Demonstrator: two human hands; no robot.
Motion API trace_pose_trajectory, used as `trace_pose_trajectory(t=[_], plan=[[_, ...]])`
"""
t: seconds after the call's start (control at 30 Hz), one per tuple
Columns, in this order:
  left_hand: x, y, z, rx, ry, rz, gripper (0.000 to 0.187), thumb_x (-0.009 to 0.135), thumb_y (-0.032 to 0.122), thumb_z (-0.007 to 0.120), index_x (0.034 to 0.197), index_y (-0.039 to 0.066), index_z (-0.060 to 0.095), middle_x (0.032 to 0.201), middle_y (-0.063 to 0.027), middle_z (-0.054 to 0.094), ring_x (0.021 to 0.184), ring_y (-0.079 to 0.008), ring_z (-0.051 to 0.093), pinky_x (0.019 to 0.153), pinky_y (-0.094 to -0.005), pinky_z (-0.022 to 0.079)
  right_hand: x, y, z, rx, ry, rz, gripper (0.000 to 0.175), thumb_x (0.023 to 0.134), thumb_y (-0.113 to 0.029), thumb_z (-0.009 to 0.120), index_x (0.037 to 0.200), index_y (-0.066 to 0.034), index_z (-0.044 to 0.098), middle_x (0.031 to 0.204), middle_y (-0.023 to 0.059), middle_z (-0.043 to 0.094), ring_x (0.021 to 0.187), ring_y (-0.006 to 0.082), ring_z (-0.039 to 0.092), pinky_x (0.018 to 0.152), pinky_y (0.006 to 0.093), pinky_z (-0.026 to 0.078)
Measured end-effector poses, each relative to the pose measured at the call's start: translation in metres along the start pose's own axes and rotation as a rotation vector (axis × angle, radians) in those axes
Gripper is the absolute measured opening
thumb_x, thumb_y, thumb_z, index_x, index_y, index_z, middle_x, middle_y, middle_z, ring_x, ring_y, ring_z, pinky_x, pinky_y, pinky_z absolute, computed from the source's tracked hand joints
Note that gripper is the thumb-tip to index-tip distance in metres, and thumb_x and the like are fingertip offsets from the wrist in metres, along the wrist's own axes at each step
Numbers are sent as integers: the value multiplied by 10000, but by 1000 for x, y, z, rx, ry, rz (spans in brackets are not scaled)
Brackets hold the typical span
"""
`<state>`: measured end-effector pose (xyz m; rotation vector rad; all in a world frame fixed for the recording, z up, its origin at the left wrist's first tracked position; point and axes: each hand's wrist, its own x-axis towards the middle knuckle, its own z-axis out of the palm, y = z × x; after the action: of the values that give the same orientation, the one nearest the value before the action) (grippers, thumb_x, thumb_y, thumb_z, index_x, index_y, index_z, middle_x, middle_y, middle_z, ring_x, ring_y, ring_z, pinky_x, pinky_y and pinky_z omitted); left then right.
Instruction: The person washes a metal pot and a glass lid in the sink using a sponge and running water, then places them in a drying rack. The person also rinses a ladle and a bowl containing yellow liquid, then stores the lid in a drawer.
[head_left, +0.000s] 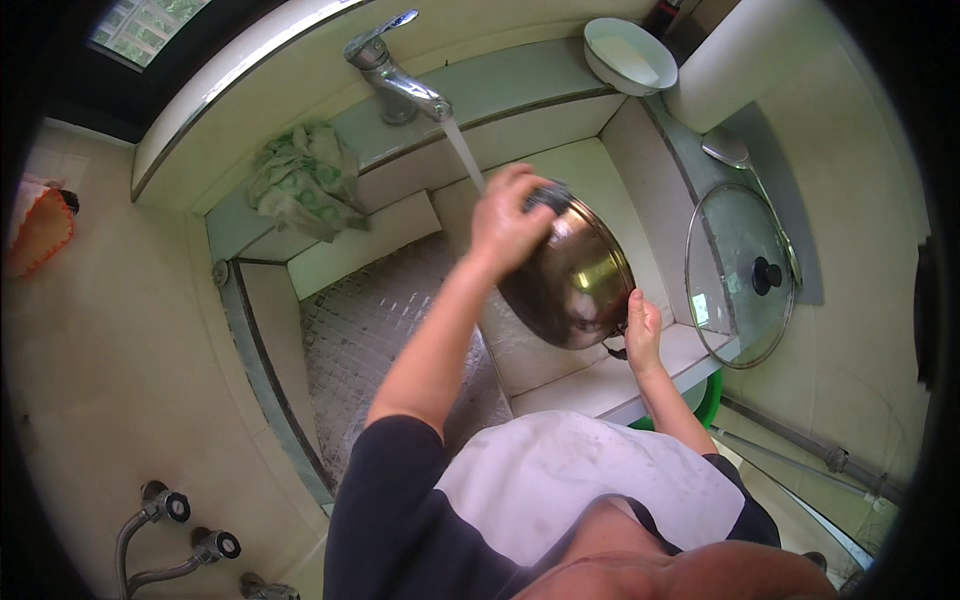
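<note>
A shiny copper-toned metal pot (581, 281) is tilted over the tiled sink (637, 206), its rounded outside facing me. My left hand (510, 221) grips a blurred dark grey thing (549, 197), apparently a scouring pad, against the pot's upper side near the rim. Lower down, my right hand (643, 334) holds the pot by its edge, thumb up along the outside, beside a small black handle (616, 349). Water (463, 152) runs from the chrome faucet (409, 86) and passes behind my left hand. The pot's inside is hidden.
On the right ledge lie a glass lid (724, 277) with a black knob and a metal ladle (772, 210). A white bowl (630, 60) stands at the back right corner. A crumpled green-white cloth or bag (304, 180) lies back left. Ridged sink floor (375, 330) shows at left.
</note>
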<state>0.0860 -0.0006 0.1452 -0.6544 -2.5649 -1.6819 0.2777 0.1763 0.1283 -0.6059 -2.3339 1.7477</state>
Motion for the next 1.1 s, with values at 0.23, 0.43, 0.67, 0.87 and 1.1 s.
trace_pose_trajectory(t=[0.23, 0.43, 0.67, 0.87, 1.1], plan=[[8, -86, -2, -623, -265, -600, 433, 779, 217, 572, 1171, 34, 573, 1153, -87, 568, 1110, -206, 492, 965, -307, 375, 9, 0, -13, 408, 67, 577, 411, 964, -438, 441, 751, -114, 576, 577, -76, 434, 459, 24, 304, 425, 214, 215], [-16, -115, 4, -670, 100, -589, 202, 811, 187, 528, 927, 38, 597, 935, -44, 562, 888, -156, 502, 817, -295, 405, 31, -6, -19, 708, 49, 742, 407, 940, -476, 449, 870, -97, 580, 700, 55, 636, 546, 206, 621, 444, 323, 477], [-54, -123, 8, -477, 506, -638, 437, 772, 211, 620, 1123, -48, 585, 1068, -137, 607, 960, -218, 561, 884, -311, 426, 44, 23, -10, 861, -42, 860, 447, 976, -471, 326, 856, -142, 604, 688, 25, 643, 593, 210, 639, 518, 358, 536], [-42, -152, -38, -324, 671, -448, 426, 759, 120, 666, 1136, -54, 568, 1069, -152, 603, 940, -223, 568, 869, -332, 444, 16, 2, -15, 840, -4, 924, 427, 965, -489, 340, 981, -146, 594, 820, 21, 671, 640, 189, 644, 395, 319, 467], [16, -102, -75, -398, 1034, -417, 381, 781, 81, 649, 1118, -60, 542, 1053, -129, 575, 896, -205, 546, 819, -327, 452, 6, 8, -44, 939, -189, 803, 429, 962, -460, 395, 1130, -115, 588, 993, 63, 675, 823, 200, 646, 683, 335, 532]])
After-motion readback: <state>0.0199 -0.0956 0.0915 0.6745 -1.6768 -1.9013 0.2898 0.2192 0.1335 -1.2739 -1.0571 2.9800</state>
